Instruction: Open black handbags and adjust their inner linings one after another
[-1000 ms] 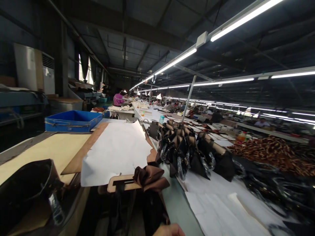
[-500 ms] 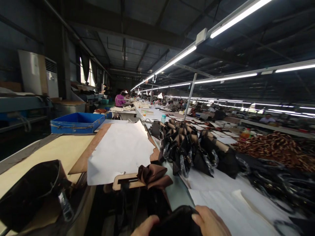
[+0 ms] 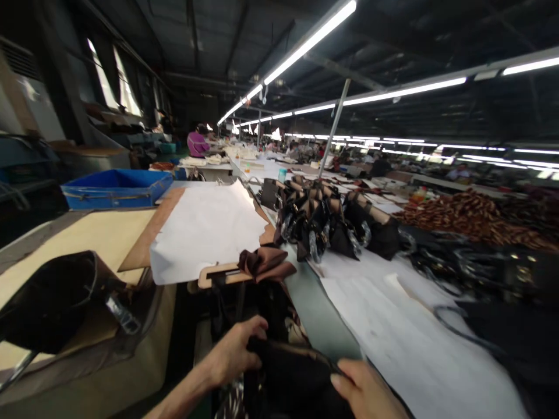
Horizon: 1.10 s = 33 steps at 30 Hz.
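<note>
A black bag [image 3: 297, 378] hangs low in front of me, its upper edge stretched between my hands. My left hand [image 3: 238, 352] is closed on the bag's left top corner, thumb and fingers pinching the edge. On the right side, my right hand [image 3: 367, 387] grips the same edge with the thumb on top. The bag's lower part runs out of view. Just beyond it, a folded brown cloth piece [image 3: 266, 263] lies on a tan frame with a slot [image 3: 209, 274] at the table's near edge.
Several finished black bags [image 3: 327, 221] with plastic-wrapped handles stand on the long white-covered table [image 3: 393, 331]. Another black bag [image 3: 48, 302] lies open at left on a padded surface. A blue bin [image 3: 116, 195], white sheets [image 3: 209, 227] and a brown strip pile [image 3: 471, 218] are around. A person in purple [image 3: 198, 143] works farther off.
The view has tipped downward. My hands have moved apart, and more of the black bag and my left forearm now show. Both hands still hold the bag.
</note>
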Motion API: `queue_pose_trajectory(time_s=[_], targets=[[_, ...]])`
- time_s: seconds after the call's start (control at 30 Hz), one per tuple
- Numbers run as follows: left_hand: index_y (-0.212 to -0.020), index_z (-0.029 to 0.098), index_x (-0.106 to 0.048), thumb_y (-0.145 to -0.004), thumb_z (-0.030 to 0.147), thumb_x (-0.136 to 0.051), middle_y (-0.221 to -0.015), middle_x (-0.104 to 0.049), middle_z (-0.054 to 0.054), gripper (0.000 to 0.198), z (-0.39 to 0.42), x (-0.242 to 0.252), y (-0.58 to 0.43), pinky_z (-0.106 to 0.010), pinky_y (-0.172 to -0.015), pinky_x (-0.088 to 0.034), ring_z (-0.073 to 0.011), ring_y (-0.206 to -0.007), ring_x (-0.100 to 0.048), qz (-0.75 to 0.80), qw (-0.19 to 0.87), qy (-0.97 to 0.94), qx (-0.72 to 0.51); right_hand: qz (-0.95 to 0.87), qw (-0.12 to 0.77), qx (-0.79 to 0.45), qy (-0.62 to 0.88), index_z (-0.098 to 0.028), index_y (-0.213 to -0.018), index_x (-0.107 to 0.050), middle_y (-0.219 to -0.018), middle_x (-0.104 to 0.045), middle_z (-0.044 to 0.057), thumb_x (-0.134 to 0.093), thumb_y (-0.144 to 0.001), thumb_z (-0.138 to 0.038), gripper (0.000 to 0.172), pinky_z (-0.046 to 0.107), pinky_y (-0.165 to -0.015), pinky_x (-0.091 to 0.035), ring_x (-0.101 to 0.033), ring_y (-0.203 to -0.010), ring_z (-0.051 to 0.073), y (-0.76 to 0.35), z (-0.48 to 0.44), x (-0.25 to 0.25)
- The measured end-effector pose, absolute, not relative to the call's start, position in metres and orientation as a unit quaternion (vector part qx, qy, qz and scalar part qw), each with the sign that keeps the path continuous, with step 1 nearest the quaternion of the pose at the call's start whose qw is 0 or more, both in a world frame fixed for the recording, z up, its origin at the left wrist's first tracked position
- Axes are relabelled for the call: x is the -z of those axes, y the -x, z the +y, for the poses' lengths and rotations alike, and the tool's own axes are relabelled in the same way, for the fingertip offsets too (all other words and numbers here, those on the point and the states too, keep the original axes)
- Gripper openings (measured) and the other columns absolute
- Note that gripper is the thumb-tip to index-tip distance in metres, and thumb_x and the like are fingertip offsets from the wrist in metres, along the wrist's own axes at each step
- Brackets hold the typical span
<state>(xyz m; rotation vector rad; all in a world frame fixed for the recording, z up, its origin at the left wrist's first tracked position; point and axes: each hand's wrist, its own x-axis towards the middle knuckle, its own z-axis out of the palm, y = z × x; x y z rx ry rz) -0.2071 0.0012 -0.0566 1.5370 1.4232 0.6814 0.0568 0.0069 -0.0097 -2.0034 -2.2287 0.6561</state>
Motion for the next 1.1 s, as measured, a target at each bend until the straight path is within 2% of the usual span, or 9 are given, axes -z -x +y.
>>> queue_pose_trajectory(time_s=[0.1, 0.2, 0.27, 0.4, 0.47, 0.63, 0.8, 0.93, 1.1], targets=[[-0.105, 0.018, -0.05, -0.058, 0.01, -0.052, -0.083, -0.059, 0.003, 0.048, -0.006, 0.055, 0.207, -0.023, -0.071, -0.038, -0.0157, -0.08, -0.051, 0.534, 0.5, -0.626, -0.268, -0.711, 0.022, -0.24, 0.661, -0.02, -0.067, -0.056, -0.07, -0.063, 0.003, -0.046, -0.079, -0.033, 0.02, 0.028, -0.065, -0.038, -0.057, -0.072, 0.02, -0.054, -0.004, -0.003], [-0.103, 0.017, -0.051, -0.06, 0.011, -0.052, -0.089, -0.059, 0.001, 0.043, -0.009, 0.047, 0.207, -0.024, -0.074, -0.039, -0.0167, -0.085, -0.051, 0.523, 0.536, -0.605, -0.27, -0.703, 0.003, -0.266, 0.66, -0.02, -0.062, -0.048, -0.067, -0.059, 0.002, -0.042, -0.081, -0.03, 0.023, 0.027, -0.061, -0.034, -0.053, -0.068, 0.017, -0.051, -0.009, -0.01], [-0.097, 0.017, -0.054, -0.062, 0.013, -0.051, -0.085, -0.059, 0.001, 0.035, -0.01, 0.04, 0.208, -0.023, -0.071, -0.039, -0.0162, -0.081, -0.051, 0.523, 0.551, -0.598, -0.253, -0.694, -0.006, -0.284, 0.661, -0.019, -0.062, -0.047, -0.069, -0.059, 0.002, -0.042, -0.081, -0.03, 0.023, 0.026, -0.061, -0.034, -0.052, -0.069, 0.017, -0.051, -0.012, -0.01], [-0.089, 0.015, -0.057, -0.065, 0.016, -0.049, -0.071, -0.055, 0.003, 0.025, -0.011, 0.033, 0.214, -0.021, -0.059, -0.035, -0.0136, -0.066, -0.048, 0.53, 0.569, -0.593, -0.211, -0.674, 0.015, -0.309, 0.67, -0.02, -0.071, -0.055, -0.084, -0.062, 0.004, -0.043, -0.081, -0.035, 0.021, 0.027, -0.071, -0.036, -0.054, -0.085, 0.02, -0.053, -0.015, -0.004], [-0.092, 0.016, -0.059, -0.067, 0.016, -0.049, -0.075, -0.057, 0.002, 0.027, -0.01, 0.033, 0.216, -0.021, -0.062, -0.037, -0.0146, -0.071, -0.051, 0.526, 0.556, -0.609, -0.206, -0.674, 0.019, -0.317, 0.667, -0.02, -0.074, -0.057, -0.086, -0.063, 0.005, -0.043, -0.081, -0.035, 0.022, 0.027, -0.072, -0.036, -0.054, -0.087, 0.021, -0.052, -0.013, 0.0], [-0.107, 0.024, -0.059, -0.07, 0.02, -0.059, -0.094, -0.063, 0.002, 0.037, -0.003, 0.04, 0.21, -0.024, -0.078, -0.04, -0.0189, -0.087, -0.056, 0.531, 0.48, -0.674, -0.182, -0.686, 0.016, -0.33, 0.649, -0.021, -0.071, -0.056, -0.074, -0.062, 0.002, -0.042, -0.081, -0.032, 0.021, 0.026, -0.066, -0.034, -0.054, -0.077, 0.018, -0.047, -0.009, 0.005], [-0.105, 0.024, -0.061, -0.074, 0.022, -0.061, -0.101, -0.064, -0.002, 0.031, 0.008, 0.038, 0.179, -0.03, -0.084, -0.038, -0.0238, -0.096, -0.056, 0.488, 0.339, -0.791, -0.143, -0.684, 0.014, -0.324, 0.653, -0.021, -0.066, -0.054, -0.07, -0.061, 0.001, -0.042, -0.082, -0.031, 0.022, 0.025, -0.064, -0.032, -0.053, -0.073, 0.017, -0.045, -0.009, 0.005], [-0.103, 0.024, -0.06, -0.076, 0.024, -0.061, -0.097, -0.065, -0.003, 0.027, 0.016, 0.034, 0.155, -0.027, -0.075, -0.04, -0.0226, -0.09, -0.059, 0.439, 0.318, -0.833, -0.112, -0.688, 0.016, -0.327, 0.648, -0.02, -0.065, -0.053, -0.069, -0.06, 0.0, -0.044, -0.081, -0.029, 0.02, 0.024, -0.061, -0.03, -0.051, -0.069, 0.015, -0.043, -0.008, 0.003], [-0.08, 0.023, -0.062, -0.074, 0.025, -0.063, -0.074, -0.064, 0.003, 0.006, 0.028, 0.04, 0.145, -0.022, -0.062, -0.036, -0.017, -0.074, -0.06, 0.423, 0.35, -0.83, -0.098, -0.688, 0.013, -0.334, 0.644, -0.02, -0.064, -0.05, -0.065, -0.056, -0.001, -0.045, -0.081, -0.028, 0.02, 0.024, -0.059, -0.028, -0.049, -0.067, 0.014, -0.045, -0.011, 0.003]])
